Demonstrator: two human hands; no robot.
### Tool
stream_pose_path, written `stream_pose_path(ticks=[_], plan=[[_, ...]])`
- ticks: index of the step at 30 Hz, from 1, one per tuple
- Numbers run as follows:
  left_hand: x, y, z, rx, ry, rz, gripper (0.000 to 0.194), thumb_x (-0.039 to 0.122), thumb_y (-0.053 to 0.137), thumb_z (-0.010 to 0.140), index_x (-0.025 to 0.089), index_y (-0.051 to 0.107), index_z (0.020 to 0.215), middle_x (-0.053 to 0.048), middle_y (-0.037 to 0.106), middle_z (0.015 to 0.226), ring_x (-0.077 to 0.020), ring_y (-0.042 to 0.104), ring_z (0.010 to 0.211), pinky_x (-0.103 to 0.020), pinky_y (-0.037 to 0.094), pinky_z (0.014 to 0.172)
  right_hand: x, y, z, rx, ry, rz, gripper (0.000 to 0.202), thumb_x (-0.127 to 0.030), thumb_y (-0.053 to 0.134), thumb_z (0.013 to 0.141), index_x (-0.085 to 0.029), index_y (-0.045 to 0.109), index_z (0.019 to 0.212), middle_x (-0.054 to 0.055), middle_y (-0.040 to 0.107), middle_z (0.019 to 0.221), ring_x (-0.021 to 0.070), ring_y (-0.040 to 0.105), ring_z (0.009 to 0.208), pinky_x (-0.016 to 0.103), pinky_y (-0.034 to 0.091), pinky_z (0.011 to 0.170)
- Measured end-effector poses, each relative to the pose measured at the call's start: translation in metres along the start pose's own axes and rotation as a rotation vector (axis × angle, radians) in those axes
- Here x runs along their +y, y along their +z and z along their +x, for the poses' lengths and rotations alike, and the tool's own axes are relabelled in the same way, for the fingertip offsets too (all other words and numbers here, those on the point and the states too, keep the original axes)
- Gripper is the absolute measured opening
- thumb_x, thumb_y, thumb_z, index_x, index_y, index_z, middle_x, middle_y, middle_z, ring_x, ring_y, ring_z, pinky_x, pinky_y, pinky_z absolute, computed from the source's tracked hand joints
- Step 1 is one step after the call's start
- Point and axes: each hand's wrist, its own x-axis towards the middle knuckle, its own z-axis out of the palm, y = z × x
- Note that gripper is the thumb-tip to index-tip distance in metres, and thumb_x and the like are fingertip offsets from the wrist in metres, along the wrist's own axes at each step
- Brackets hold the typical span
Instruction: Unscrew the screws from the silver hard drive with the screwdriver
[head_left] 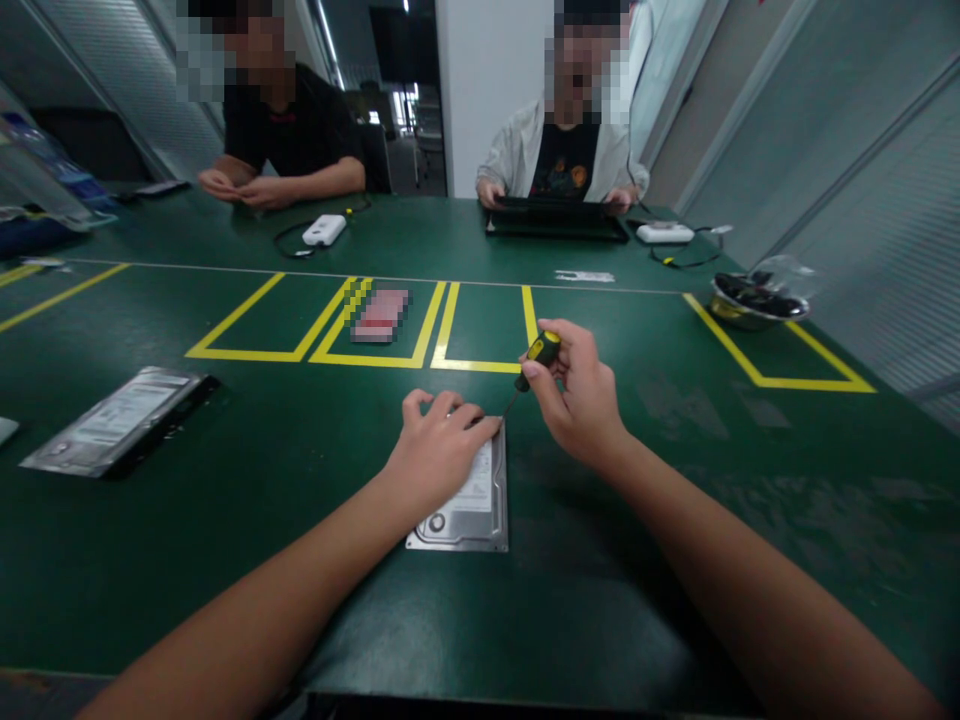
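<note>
A dark green table (225, 600) with a dull sheen spreads under both hands, marked beyond the fingers with yellow tape (247, 355). Past it sit two people (296, 130) (566, 150), with a pale wall (480, 90) and a glassy opening between them; slatted blinds flank the room.

The hard drive (487, 515) lies flat below the left hand (431, 460), its long side running away from the wearer. The left fingers are spread over its far part, resting on it and not closed around it. The right hand (585, 400) grasps a yellow and black screwdriver (544, 347) by its handle. The handle leans up and right; the thin shaft slants down toward the drive's far right corner, just beside the left hand's rightmost fingertip. Whether the tip touches is too small to tell.

Well to the right of the right fingers and farther off, a metal bowl (750, 317) holds dark pieces (757, 295), unclear in shape, with clear plastic (784, 275) over its far side. Well left of the left fingers lies another drive (112, 420), slanted away to the right.
</note>
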Motion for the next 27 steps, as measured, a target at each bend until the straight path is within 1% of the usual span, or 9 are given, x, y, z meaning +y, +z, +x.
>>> stream_pose_path(ticks=[6, 11, 13, 15, 17, 20, 22, 25, 27], plan=[[0.0, 0.001, 0.0, -0.005, 0.015, 0.014, 0.031, 0.016, 0.047, 0.096, 0.03, 0.064, 0.119, -0.007, 0.07, 0.114, -0.0295, 0.052, 0.11, -0.052, 0.027, 0.089, -0.001, 0.001, 0.002, 0.003, 0.031, 0.013, 0.041, -0.034, 0.053, 0.094, -0.024, 0.041, 0.131, 0.007, 0.067, 0.103, 0.0168, 0.066, 0.077, 0.034, 0.054, 0.073], [0.0, 0.001, -0.001, 0.005, 0.014, 0.015, 0.03, 0.017, 0.049, 0.095, 0.03, 0.064, 0.118, -0.007, 0.071, 0.112, -0.0289, 0.052, 0.11, -0.052, 0.027, 0.09, -0.005, -0.001, 0.005, -0.003, -0.019, -0.047, 0.038, -0.032, 0.053, 0.093, -0.025, 0.044, 0.129, 0.004, 0.066, 0.098, 0.0152, 0.062, 0.071, 0.031, 0.052, 0.068], [-0.001, 0.002, -0.001, 0.006, 0.015, 0.016, 0.03, 0.018, 0.048, 0.096, 0.03, 0.064, 0.119, -0.007, 0.07, 0.112, -0.0289, 0.052, 0.11, -0.051, 0.027, 0.09, -0.007, -0.002, 0.006, 0.011, -0.039, -0.086, 0.036, -0.031, 0.055, 0.092, -0.025, 0.047, 0.127, 0.003, 0.065, 0.092, 0.0146, 0.06, 0.067, 0.031, 0.052, 0.067], [-0.001, 0.002, -0.001, 0.007, 0.016, 0.017, 0.03, 0.019, 0.048, 0.096, 0.03, 0.064, 0.119, -0.007, 0.07, 0.113, -0.0291, 0.052, 0.11, -0.051, 0.027, 0.09, -0.008, -0.003, 0.007, 0.038, -0.041, -0.129, 0.035, -0.032, 0.058, 0.09, -0.025, 0.049, 0.124, 0.0, 0.063, 0.082, 0.0143, 0.058, 0.063, 0.031, 0.052, 0.066], [0.0, 0.002, -0.001, 0.004, 0.014, 0.015, 0.03, 0.019, 0.048, 0.097, 0.03, 0.064, 0.119, -0.007, 0.07, 0.113, -0.0293, 0.052, 0.11, -0.051, 0.027, 0.089, -0.011, -0.003, 0.007, 0.071, -0.046, -0.164, 0.035, -0.033, 0.061, 0.088, -0.024, 0.052, 0.121, -0.001, 0.062, 0.078, 0.0142, 0.057, 0.06, 0.031, 0.052, 0.066], [0.0, 0.002, -0.001, -0.007, 0.012, 0.013, 0.03, 0.018, 0.048, 0.096, 0.03, 0.064, 0.119, -0.007, 0.07, 0.114, -0.0297, 0.052, 0.11, -0.051, 0.027, 0.089, -0.016, -0.005, 0.007, 0.076, -0.083, -0.176, 0.034, -0.033, 0.063, 0.088, -0.023, 0.055, 0.12, 0.001, 0.067, 0.088, 0.0134, 0.057, 0.061, 0.032, 0.054, 0.068], [0.0, 0.002, -0.001, -0.006, 0.01, 0.015, 0.03, 0.018, 0.047, 0.097, 0.03, 0.063, 0.119, -0.007, 0.07, 0.114, -0.0298, 0.052, 0.111, -0.051, 0.027, 0.089, -0.019, -0.007, 0.007, 0.066, -0.115, -0.174, 0.032, -0.034, 0.061, 0.09, -0.022, 0.058, 0.12, 0.004, 0.069, 0.094, 0.0142, 0.059, 0.066, 0.032, 0.054, 0.07], [0.001, 0.003, -0.001, 0.001, 0.009, 0.008, 0.03, 0.019, 0.048, 0.097, 0.029, 0.063, 0.121, -0.007, 0.071, 0.114, -0.0294, 0.052, 0.11, -0.05, 0.027, 0.089, -0.023, -0.01, 0.01, 0.08, -0.141, -0.193, 0.027, -0.036, 0.06, 0.091, -0.023, 0.062, 0.114, 0.005, 0.069, 0.095, 0.0172, 0.061, 0.076, 0.033, 0.054, 0.071], [0.0, 0.003, -0.001, 0.002, 0.013, -0.006, 0.03, 0.019, 0.048, 0.097, 0.028, 0.063, 0.121, -0.007, 0.071, 0.113, -0.0283, 0.054, 0.108, -0.049, 0.028, 0.089, -0.025, -0.011, 0.012, 0.105, -0.132, -0.202, 0.024, -0.037, 0.062, 0.09, -0.023, 0.065, 0.109, 0.006, 0.067, 0.094, 0.0179, 0.06, 0.078, 0.032, 0.053, 0.068]])
